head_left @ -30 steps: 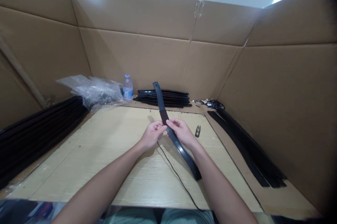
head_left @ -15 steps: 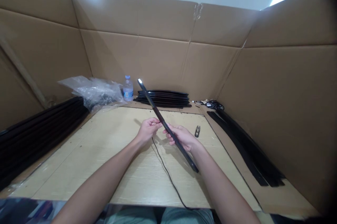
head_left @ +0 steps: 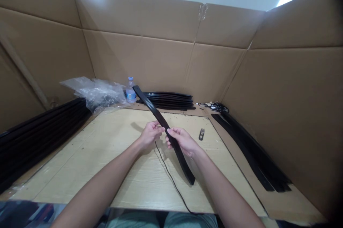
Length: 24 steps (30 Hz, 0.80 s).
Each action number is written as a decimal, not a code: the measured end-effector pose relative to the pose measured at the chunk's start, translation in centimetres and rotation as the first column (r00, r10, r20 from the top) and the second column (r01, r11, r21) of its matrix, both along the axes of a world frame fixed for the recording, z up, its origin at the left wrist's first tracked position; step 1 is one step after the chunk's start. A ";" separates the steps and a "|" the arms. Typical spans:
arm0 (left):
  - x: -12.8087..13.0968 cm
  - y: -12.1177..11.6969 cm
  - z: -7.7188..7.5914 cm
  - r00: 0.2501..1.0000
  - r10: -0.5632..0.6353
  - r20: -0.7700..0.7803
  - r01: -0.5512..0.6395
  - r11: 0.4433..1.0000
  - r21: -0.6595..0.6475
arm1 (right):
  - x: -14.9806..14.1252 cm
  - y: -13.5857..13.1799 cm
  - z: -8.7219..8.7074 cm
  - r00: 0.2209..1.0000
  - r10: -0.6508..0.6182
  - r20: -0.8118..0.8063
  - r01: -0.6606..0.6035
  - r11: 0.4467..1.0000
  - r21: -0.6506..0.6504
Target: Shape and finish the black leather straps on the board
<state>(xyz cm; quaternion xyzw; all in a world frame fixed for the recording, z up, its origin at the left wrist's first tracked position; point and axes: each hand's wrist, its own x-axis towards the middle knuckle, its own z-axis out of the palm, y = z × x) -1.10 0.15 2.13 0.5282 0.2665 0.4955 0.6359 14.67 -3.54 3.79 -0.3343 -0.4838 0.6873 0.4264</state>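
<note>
A long, slightly bowed black strip (head_left: 182, 156) is held aslant above the board, its glossy far end up and to the left. A duller band, seemingly wrapped, covers its middle. My right hand (head_left: 183, 140) is closed round the strip just below that band, thumb on top. From beneath my left hand (head_left: 150, 133) a thin black cord (head_left: 171, 178) runs down to the board's front edge. That hand pinches the cord beside the strip, fingertips at the strip's left edge; the exact grip is partly hidden. Thread snips (head_left: 201, 134) lie to the right of my hands.
Black strips are stacked at the back (head_left: 168, 100), with more strips on the left (head_left: 40, 135) and right (head_left: 249, 153). A water bottle (head_left: 130, 92) stands beside crumpled clear plastic (head_left: 102, 92). Tangled black cord (head_left: 218, 107) lies back right. Cardboard walls (head_left: 139, 56) enclose the wooden board (head_left: 93, 160).
The strip has turned about its length, so its broad face now shows instead of its narrow edge. Its near end has shifted slightly left and down. My hands stay at its middle.
</note>
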 end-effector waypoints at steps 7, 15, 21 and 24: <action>0.0 -0.3 0.0 0.995 -0.095 -0.020 0.095 0.995 0.015 | 0.0 -0.3 0.8 1.000 0.024 0.001 -0.024 1.000 0.005; 0.1 -0.2 -0.4 0.995 -0.103 0.003 0.103 0.994 0.026 | -0.4 -0.8 1.2 0.998 -0.037 0.044 0.037 0.999 0.009; 0.4 -0.5 -0.7 0.993 -0.117 0.015 0.117 0.993 -0.010 | -1.2 -1.3 1.0 0.981 -0.176 0.079 0.170 0.982 0.084; 0.6 -0.8 -0.5 0.992 -0.124 0.022 0.124 0.992 -0.016 | -1.4 -1.4 1.0 0.970 -0.225 0.086 0.214 0.969 0.127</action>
